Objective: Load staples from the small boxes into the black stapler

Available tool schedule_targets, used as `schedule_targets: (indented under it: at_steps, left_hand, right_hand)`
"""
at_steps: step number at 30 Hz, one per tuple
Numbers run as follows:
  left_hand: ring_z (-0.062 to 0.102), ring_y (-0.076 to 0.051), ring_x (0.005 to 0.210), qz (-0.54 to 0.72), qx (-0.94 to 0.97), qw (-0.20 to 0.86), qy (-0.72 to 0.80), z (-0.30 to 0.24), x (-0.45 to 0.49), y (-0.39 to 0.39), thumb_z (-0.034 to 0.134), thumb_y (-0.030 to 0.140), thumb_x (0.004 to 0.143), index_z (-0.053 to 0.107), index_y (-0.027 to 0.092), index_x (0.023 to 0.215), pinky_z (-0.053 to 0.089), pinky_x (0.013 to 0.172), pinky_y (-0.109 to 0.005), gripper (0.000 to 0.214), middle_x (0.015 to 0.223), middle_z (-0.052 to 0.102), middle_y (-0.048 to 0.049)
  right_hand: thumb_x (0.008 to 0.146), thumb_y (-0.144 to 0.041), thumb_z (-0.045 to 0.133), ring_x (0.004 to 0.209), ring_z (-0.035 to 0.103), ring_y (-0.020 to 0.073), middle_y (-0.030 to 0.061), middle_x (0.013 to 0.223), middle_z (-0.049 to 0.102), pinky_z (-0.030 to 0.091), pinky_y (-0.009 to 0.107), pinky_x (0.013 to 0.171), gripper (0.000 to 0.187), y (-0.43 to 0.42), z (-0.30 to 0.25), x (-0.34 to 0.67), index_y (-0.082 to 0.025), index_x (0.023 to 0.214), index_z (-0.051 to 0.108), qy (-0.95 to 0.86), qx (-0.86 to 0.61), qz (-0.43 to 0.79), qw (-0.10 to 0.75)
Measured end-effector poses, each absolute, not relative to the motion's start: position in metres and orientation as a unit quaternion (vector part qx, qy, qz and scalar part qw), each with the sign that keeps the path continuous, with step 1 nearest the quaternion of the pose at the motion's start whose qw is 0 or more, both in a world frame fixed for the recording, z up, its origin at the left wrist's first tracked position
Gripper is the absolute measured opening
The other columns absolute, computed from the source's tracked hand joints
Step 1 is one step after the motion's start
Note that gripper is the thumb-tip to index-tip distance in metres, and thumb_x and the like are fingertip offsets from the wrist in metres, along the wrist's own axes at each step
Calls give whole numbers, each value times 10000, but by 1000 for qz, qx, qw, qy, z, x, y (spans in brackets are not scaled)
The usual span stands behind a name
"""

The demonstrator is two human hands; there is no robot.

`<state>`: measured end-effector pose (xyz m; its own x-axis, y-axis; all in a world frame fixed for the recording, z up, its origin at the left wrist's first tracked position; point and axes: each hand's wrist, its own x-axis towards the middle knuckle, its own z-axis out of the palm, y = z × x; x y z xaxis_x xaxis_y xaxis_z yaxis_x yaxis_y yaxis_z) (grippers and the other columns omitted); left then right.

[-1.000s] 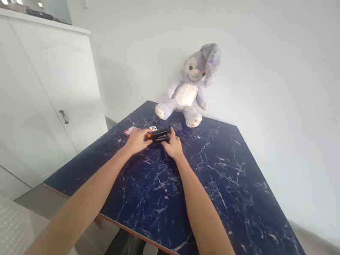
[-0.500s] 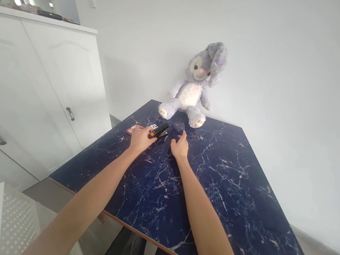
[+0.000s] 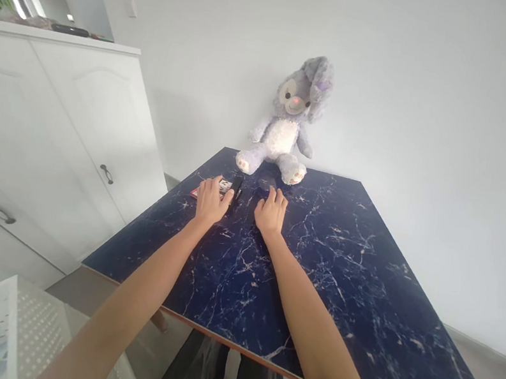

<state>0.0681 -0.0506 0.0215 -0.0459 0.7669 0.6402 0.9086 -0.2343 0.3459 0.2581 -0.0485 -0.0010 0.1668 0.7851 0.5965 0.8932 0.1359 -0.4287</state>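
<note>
My left hand (image 3: 211, 202) lies palm down on the far left part of the table, fingers spread over a flat red-and-white printed item (image 3: 225, 186) that they partly cover. Against its thumb is a black stapler (image 3: 237, 185), which points away from me; the thumb hides part of it. To the right, my right hand (image 3: 271, 213) rests on the dark blue marbled tabletop (image 3: 236, 290), fingers apart and slightly bent, holding nothing. A small clear item (image 3: 268, 182) lies just beyond its fingertips, too faint to name.
A grey plush toy (image 3: 284, 133) sits at the table's far edge against the white wall (image 3: 418, 101). White cabinets (image 3: 48, 136) stand to the left. A white perforated basket (image 3: 41, 322) is low at the front left, beside the table.
The stapler has turned from slanting right to pointing more directly away, and its orange part no longer shows. My right fingers have spread and lowered toward the table. The view has shifted slightly.
</note>
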Motion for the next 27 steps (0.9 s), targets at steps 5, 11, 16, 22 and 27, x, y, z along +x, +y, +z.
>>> schedule_targets:
  at_steps: [5,11,16,22,27]
  left_hand:
    - [355,-422,1447,-382,-602,89,-696,19,47,-42,356,593,1003,475,221,1518,304,1149,-633,646,1562,439,-189]
    - [400,-454,1431,-282,-609,-43,-740,17,16,-12,235,677,990,554,229,1482,283,1130,-682,738,1498,542,-193]
    - [539,-394,1337,-258,-697,-66,-666,22,19,25,291,567,1018,614,293,1433,390,1104,-574,594,1451,621,-90]
    - [607,-287,1255,-233,-799,-85,-547,20,38,43,505,408,971,701,297,1312,414,1108,-410,409,1331,710,-35]
    - [669,-258,1131,-220,-842,-98,-483,17,72,15,537,418,960,723,283,1272,461,1051,-376,387,1187,766,-47]
  right_hand:
    - [930,-199,449,1511,179,437,266,1652,212,314,632,1129,640,-57,0,258,-89,1554,361,-608,-680,-72,404]
    - [867,-178,495,1492,258,401,281,1558,387,249,634,1175,554,-48,-3,266,-59,1407,530,-598,-683,34,418]
    - [853,-198,458,1208,600,285,139,1153,725,342,488,1163,378,-36,-3,282,-148,1118,722,-573,-668,121,459]
    - [817,-141,407,1127,673,230,32,1144,763,478,378,1069,465,-34,-4,286,-238,1113,752,-549,-652,191,487]
    - [777,-124,497,1205,652,204,40,1331,694,493,362,1073,600,-40,1,290,-237,1353,622,-610,-554,287,489]
